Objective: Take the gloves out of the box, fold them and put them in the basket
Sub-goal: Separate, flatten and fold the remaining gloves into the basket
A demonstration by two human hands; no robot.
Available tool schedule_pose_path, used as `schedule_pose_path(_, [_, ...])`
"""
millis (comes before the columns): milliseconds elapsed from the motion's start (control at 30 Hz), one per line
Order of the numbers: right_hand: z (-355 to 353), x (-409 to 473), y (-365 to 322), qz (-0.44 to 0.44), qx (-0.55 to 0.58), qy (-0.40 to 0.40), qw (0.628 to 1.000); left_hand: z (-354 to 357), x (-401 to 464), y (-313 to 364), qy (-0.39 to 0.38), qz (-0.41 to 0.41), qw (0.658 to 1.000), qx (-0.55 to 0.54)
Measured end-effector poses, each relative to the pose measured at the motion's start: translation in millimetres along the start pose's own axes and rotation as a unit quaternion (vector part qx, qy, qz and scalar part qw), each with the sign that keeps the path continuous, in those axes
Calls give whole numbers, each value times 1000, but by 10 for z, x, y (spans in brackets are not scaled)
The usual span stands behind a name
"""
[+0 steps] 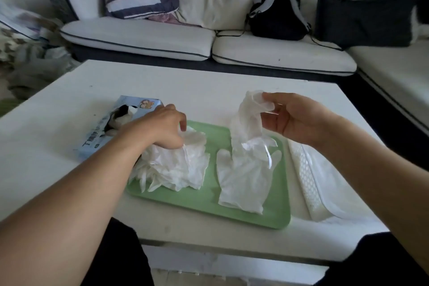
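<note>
While the right hand (294, 118) lifts 1 thin white glove (249, 121) by its cuff, pinched between thumb and fingertips with the other fingers loosely curled, the glove hangs down so that its lower end trails onto the flat glove (241, 181) lying spread on the green tray (209, 202); holding it high like this likely lets it drop straight and open out before it is laid down for folding. The left hand (162, 127) reaches across to the crumpled pile of gloves (171, 167) on the tray's left part, fingers curled down into the top of the heap, seemingly gripping or steadying it so only 1 glove comes away at a time; how firmly it grips I cannot tell. Behind that hand sits the blue glove box (111, 127), its oval opening showing more gloves inside, touching or just beside the tray's far left corner. To the right of the tray, partly hidden under the right forearm, lies the white perforated basket (308, 181), which seems to hold no folded gloves yet, so the job looks early.
</note>
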State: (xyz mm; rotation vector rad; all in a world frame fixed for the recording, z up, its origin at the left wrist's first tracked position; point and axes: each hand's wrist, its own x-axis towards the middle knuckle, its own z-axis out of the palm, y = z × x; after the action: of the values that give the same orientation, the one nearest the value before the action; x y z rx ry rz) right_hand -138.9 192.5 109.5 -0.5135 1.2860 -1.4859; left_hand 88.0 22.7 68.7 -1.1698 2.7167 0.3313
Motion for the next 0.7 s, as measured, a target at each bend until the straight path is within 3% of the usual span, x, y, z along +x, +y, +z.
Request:
schedule_pose_path(67, [18,-74,17,-3,27,28,999,-79,-98,250,71,57,983,-160])
schedule_pose_path(133, [47,-123,73,0,42,35,998,-74,-248,571,23,141,914,-380])
schedule_pose_path(200, [77,-182,121,9,32,-2,999,69,-310,868,-8,197,861,-469])
schedule_pose_path(300, [80,-254,97,20,-7,-37,999,240,-248,1132,67,180,818,-543])
schedule_pose_path(367, [-1,-236,18,-36,-105,19,994,206,-198,1183,54,136,757,-636])
schedule_pose_path(433, [-121,-197,-42,-113,-243,76,960,142,-155,1159,13,111,707,-698])
schedule_pose_path(500, [-211,-177,-64,-93,-311,28,945,100,-146,1127,-49,115,684,-719])
schedule_pose_path(600, [-263,-192,-1,16,-283,-117,952,89,-117,1107,-95,144,679,-713])
schedule_pose_path(700, [-289,-172,10,9,-291,-100,951,88,-46,1105,-71,159,694,-698])
